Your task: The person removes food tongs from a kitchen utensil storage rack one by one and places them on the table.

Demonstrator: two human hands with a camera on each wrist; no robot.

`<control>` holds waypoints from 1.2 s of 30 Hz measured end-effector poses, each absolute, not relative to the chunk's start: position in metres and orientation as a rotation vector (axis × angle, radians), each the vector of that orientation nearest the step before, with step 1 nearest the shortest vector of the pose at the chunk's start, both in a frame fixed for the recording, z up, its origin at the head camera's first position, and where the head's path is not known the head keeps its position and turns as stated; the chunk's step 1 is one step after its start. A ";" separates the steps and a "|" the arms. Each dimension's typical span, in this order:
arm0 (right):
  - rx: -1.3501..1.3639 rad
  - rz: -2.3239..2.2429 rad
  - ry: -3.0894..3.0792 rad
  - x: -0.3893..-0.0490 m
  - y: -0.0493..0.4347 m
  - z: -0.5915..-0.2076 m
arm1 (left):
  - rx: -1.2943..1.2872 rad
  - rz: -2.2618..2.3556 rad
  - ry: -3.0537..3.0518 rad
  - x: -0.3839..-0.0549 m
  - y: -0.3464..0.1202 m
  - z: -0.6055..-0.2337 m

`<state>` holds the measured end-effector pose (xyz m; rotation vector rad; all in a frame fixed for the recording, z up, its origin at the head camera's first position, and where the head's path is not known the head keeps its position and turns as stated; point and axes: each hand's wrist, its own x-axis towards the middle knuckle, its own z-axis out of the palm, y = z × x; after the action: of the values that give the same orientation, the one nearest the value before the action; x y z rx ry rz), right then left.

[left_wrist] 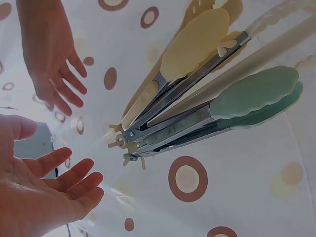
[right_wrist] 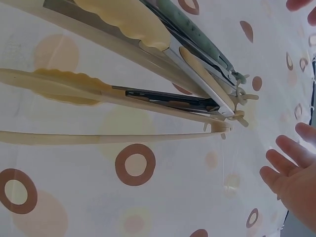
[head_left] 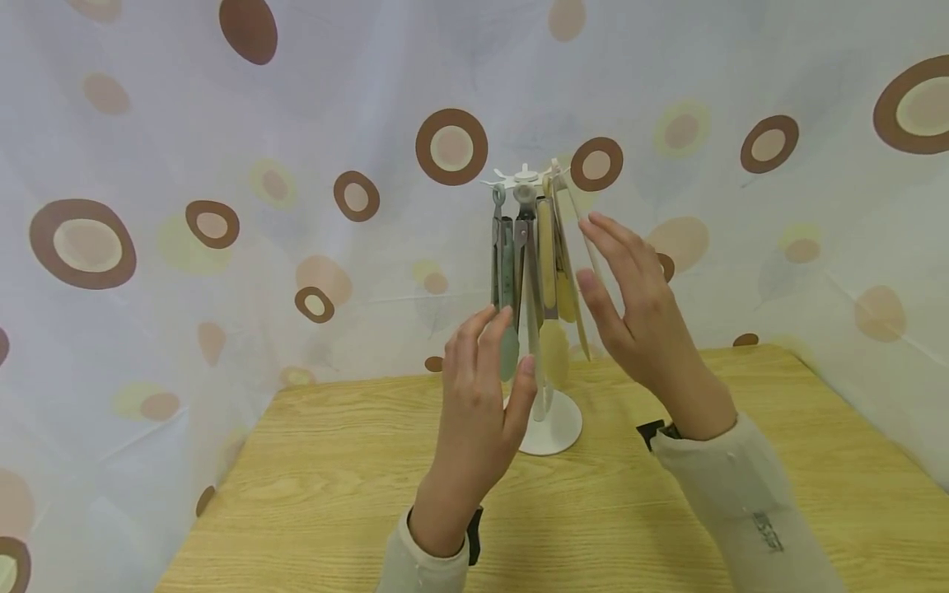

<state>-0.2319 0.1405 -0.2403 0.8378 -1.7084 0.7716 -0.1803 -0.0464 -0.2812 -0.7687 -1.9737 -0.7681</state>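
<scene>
A white utensil stand holds several tongs hanging from its hooked top. Green-tipped tongs hang on its left side, with pale yellow-tipped tongs further right. In the right wrist view, a slim beige utensil also hangs there; its kind is unclear. My left hand is raised in front of the stand, fingers extended, overlapping the lower green tongs in the head view. To the right, my right hand has fingers spread beside the hanging utensils. Neither hand holds anything.
The stand's round base rests on a wood-grain table. Behind and around it hangs a white curtain patterned with brown and beige circles. The table's far edge lies close to the curtain.
</scene>
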 end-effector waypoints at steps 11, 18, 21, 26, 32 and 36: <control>0.870 0.794 -1.698 -0.244 0.132 -0.224 | -0.765 -0.767 -1.981 -0.181 -0.047 -0.281; 0.880 0.756 -1.715 -0.256 0.131 -0.218 | -0.768 -0.773 -1.981 -0.180 -0.047 -0.281; 0.874 0.747 -1.723 -0.259 0.132 -0.216 | -0.769 -0.774 -1.982 -0.180 -0.047 -0.282; 0.866 0.729 -1.720 -0.264 0.133 -0.213 | -0.769 -0.773 -1.982 -0.181 -0.047 -0.282; 0.863 0.701 -1.742 -0.273 0.135 -0.206 | -0.771 -0.770 -1.974 -0.181 -0.047 -0.282; 0.880 0.708 -1.750 -0.282 0.138 -0.202 | -0.773 -0.767 -1.978 -0.181 -0.047 -0.282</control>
<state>-0.2819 0.1377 -0.2018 0.8797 -1.7498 0.7079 -0.1810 -0.0474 -0.2820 -0.7725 -1.9780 -0.7666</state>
